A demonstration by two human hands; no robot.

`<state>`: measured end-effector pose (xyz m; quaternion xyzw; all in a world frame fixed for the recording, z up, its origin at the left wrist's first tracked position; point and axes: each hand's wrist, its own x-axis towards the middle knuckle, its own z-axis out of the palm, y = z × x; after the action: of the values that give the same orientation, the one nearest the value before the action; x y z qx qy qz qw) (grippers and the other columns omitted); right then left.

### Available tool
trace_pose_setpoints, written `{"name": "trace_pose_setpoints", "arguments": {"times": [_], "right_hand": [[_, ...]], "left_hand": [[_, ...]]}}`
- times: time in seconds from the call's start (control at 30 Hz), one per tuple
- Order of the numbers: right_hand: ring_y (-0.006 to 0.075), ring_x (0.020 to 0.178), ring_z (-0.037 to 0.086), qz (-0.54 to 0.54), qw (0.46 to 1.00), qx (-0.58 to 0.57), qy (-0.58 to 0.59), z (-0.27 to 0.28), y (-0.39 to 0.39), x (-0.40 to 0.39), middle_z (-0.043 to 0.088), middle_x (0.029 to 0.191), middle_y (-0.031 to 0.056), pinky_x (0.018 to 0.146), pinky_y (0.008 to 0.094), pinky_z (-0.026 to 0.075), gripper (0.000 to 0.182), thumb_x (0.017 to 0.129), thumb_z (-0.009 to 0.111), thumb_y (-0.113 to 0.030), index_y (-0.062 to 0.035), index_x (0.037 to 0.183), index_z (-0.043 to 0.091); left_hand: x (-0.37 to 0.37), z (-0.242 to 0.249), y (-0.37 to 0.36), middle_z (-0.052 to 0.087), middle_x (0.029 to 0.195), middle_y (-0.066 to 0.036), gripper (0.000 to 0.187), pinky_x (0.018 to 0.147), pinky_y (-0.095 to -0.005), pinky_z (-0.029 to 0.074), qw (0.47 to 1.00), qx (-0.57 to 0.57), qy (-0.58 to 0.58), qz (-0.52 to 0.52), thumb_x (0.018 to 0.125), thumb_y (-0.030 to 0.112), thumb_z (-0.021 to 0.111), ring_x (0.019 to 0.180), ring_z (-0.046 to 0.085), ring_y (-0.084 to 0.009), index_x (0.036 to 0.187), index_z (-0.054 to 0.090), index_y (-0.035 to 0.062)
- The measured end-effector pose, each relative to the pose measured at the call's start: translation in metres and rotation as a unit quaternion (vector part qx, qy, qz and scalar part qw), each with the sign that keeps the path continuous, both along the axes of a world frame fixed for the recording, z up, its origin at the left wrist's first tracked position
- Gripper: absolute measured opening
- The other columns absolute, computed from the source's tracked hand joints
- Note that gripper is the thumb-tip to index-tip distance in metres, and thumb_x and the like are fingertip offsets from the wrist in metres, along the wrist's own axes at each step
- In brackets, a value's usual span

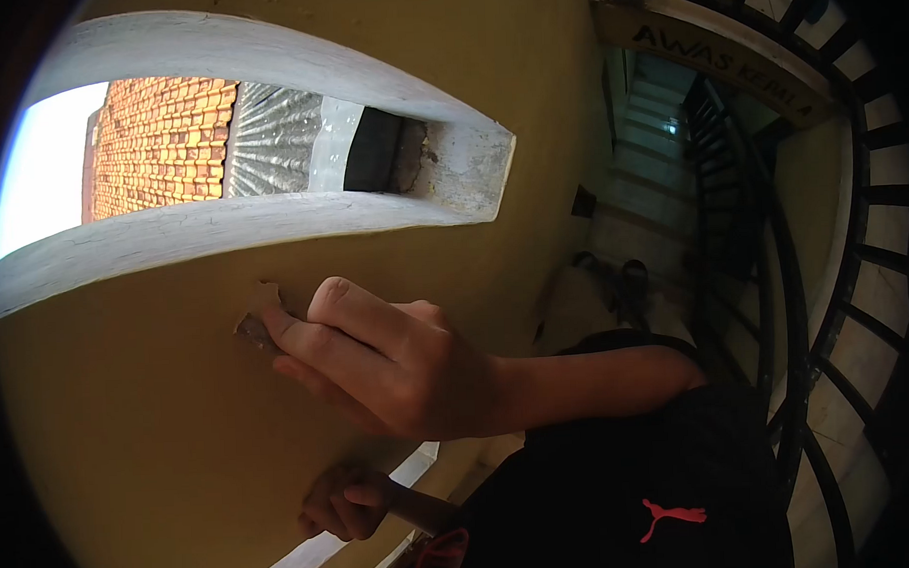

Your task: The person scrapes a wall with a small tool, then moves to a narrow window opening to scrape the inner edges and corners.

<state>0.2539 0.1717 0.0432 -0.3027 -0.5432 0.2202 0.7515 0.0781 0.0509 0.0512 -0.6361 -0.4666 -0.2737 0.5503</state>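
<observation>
My right hand (387,356) is closed, with its fingers pressed against the yellow-brown wall (158,384). Pinched under the fingertips is a torn tan paper-like piece (268,294), with a greyish part at its lower edge; most of it is hidden by the fingers. Lower in the view, my left hand (347,501) is curled in front of the wall, beside a white strip (294,565). Its fingers are folded in and dim, so whatever they may hold is hidden.
Above my right hand is a white-framed wall opening (461,184), with roof tiles (164,139) outside. Stairs (656,177) and a dark railing (791,322) lie to the right. A beam (717,59) bears black lettering. My dark clothing (602,489) fills the lower right.
</observation>
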Motion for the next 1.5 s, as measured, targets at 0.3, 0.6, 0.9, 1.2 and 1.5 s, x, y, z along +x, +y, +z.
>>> {"name": "trace_pose_setpoints", "arguments": {"times": [0.3, 0.6, 0.9, 1.2, 1.5], "right_hand": [[0.0170, 0.061, 0.057, -0.049, 0.998, -0.047, -0.011, -0.043, 0.024, 0.006, 0.055, 0.082, 0.0080, 0.046, 0.0312, 0.045, 0.016, 0.086, 0.070, 0.000, 0.0047, 0.101, 0.067], [0.0319, 0.065, 0.059, 0.005, 0.976, -0.209, -0.066, -0.157, 0.010, 0.031, 0.056, 0.084, 0.0138, 0.059, 0.0392, 0.048, 0.008, 0.094, 0.063, -0.007, 0.0004, 0.093, 0.065], [0.0257, 0.065, 0.064, -0.024, 0.930, -0.145, -0.338, -0.209, 0.021, 0.069, 0.056, 0.083, 0.0091, 0.056, 0.0362, 0.054, 0.018, 0.094, 0.064, -0.015, -0.0068, 0.109, 0.069], [0.0229, 0.062, 0.062, -0.140, 0.897, -0.083, -0.410, -0.226, 0.057, 0.085, 0.053, 0.082, 0.0070, 0.054, 0.0327, 0.054, 0.023, 0.092, 0.066, -0.018, -0.0092, 0.114, 0.068], [0.0333, 0.069, 0.060, -0.074, 0.964, -0.244, -0.080, -0.204, 0.013, 0.022, 0.057, 0.082, 0.0140, 0.063, 0.0418, 0.048, 0.014, 0.096, 0.060, -0.012, 0.0014, 0.093, 0.062]], "left_hand": [[-0.008, -0.004, -0.009, 0.056, 0.053, -0.003, 0.051, 0.070, -0.0334, 0.037, 1.000, -0.019, 0.007, 0.013, 0.096, 0.025, 0.042, 0.053, 0.050, -0.0181, 0.048, 0.051, 0.0105], [-0.005, -0.003, -0.007, 0.057, 0.053, -0.002, 0.049, 0.072, -0.0326, 0.036, 1.000, -0.016, -0.009, 0.018, 0.095, 0.021, 0.043, 0.052, 0.050, -0.0168, 0.049, 0.051, 0.0102], [-0.002, -0.002, -0.006, 0.057, 0.055, -0.002, 0.037, 0.070, -0.0324, 0.036, 1.000, -0.012, -0.017, 0.017, 0.085, 0.015, 0.045, 0.052, 0.048, -0.0170, 0.049, 0.051, 0.0098], [-0.003, -0.004, -0.013, 0.057, 0.064, -0.003, 0.037, 0.083, -0.0379, 0.037, 0.998, -0.040, -0.041, 0.020, 0.090, 0.024, 0.049, 0.064, 0.049, -0.0180, 0.055, 0.053, 0.0117], [0.000, -0.005, -0.004, 0.056, 0.055, -0.002, 0.037, 0.070, -0.0341, 0.036, 1.000, 0.000, -0.028, 0.007, 0.084, 0.015, 0.044, 0.055, 0.046, -0.0175, 0.048, 0.049, 0.0111]]}}
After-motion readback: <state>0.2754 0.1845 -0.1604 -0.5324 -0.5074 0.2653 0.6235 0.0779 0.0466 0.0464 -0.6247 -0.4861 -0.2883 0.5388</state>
